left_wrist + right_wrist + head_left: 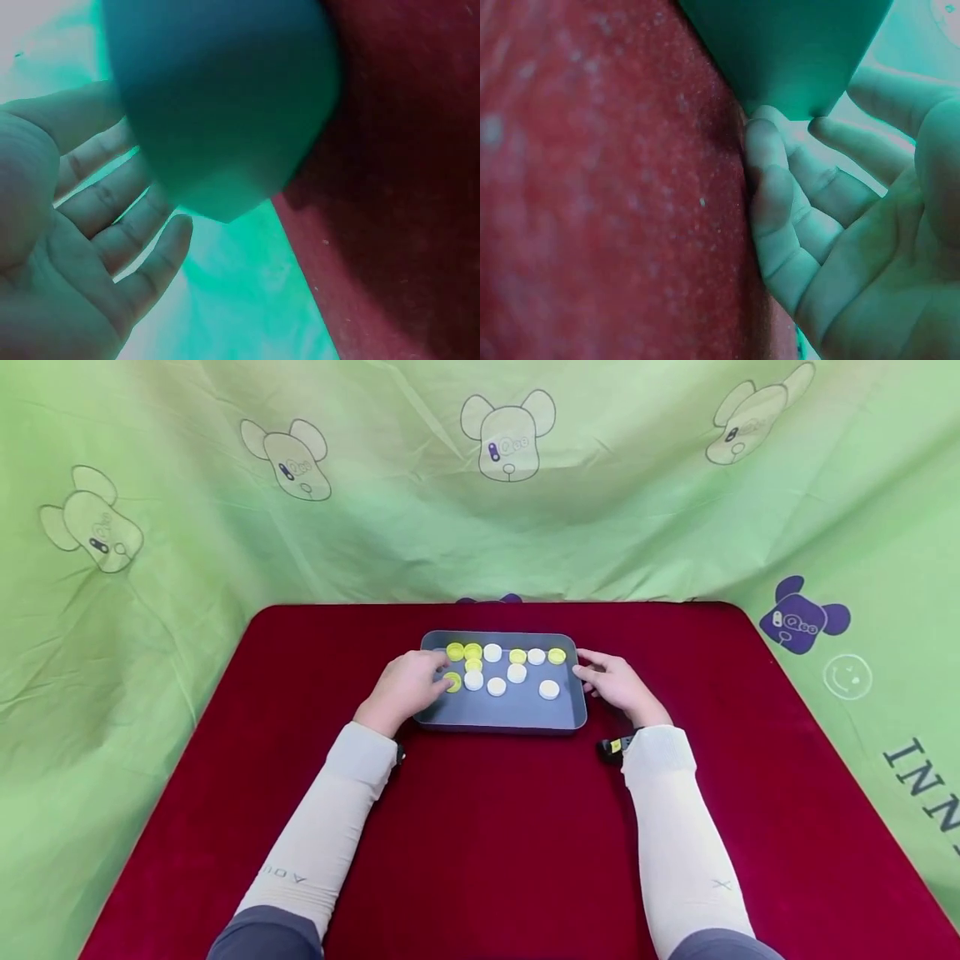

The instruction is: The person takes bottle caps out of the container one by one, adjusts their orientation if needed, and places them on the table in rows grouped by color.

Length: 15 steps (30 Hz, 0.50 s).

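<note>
A grey rectangular tray (517, 714) holds several round caps, some yellow, like one at the far right (557, 656), others white, such as one nearer the front (549, 690). Over the tray's left end reaches my left hand (405, 689), its thumb beside a yellow cap (453, 682). Its fingers look fairly straight in the left wrist view, their tips partly hidden by the tray wall (225, 112). At the opposite end, my right hand (617, 683) holds the tray's side, thumb by the rim. Curled fingers (772, 199) sit below the tray's corner (802, 75) in the right wrist view.
A dark red cloth (495, 827) covers the table beneath the tray. Green printed fabric (420, 543) hangs behind the table and along both sides. A black wrist device (613, 748) shows below my right hand.
</note>
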Motion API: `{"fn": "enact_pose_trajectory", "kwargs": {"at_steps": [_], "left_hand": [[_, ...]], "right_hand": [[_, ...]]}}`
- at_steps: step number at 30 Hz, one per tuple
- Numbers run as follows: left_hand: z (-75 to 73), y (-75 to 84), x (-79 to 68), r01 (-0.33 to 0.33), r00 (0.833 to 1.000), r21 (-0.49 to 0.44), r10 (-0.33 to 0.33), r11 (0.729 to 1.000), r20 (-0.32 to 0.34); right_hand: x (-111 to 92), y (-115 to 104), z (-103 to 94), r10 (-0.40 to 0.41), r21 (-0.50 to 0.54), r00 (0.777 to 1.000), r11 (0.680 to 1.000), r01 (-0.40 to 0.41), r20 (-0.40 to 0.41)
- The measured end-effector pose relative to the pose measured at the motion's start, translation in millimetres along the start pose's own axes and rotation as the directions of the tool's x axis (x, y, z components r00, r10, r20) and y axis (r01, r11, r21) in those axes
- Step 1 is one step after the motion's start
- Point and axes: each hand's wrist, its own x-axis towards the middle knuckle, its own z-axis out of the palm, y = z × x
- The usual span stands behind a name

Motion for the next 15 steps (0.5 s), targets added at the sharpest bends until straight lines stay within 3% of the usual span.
{"fn": "enact_pose_trajectory", "kwargs": {"at_steps": [7,15], "left_hand": [[17.1,-1.2,1.4,-0.013,1.0,0.096,0.013,0.995,-0.006],[17.7,-2.2,5.0,0.013,1.0,0.061,-0.013,0.998,-0.002]], "right_hand": [[-3.0,5.4,1.5,0.001,0.008,1.0,1.0,-0.001,0.022],[-1.4,2.5,-2.9,-0.008,0.009,1.0,1.0,0.008,0.017]]}}
